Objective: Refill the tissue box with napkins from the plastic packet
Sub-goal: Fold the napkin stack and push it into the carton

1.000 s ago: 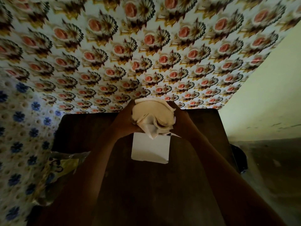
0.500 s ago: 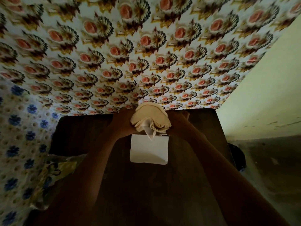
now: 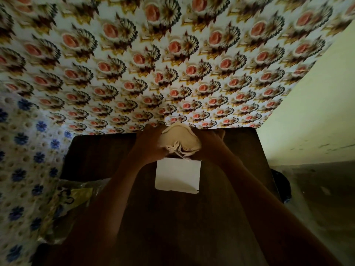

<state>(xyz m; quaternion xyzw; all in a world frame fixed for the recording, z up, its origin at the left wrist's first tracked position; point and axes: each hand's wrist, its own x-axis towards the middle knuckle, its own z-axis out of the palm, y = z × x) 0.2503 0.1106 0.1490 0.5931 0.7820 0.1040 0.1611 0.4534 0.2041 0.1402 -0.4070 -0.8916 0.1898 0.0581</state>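
We are pressing a bent stack of napkins between our left hand and right hand, fingers curled closed around its sides. It is hovering at the top of the white tissue box, which is standing mid-desk. The dark wooden desk is meeting floral wallpaper at 12 o'clock. The yellow plastic packet is lying at 9 o'clock.
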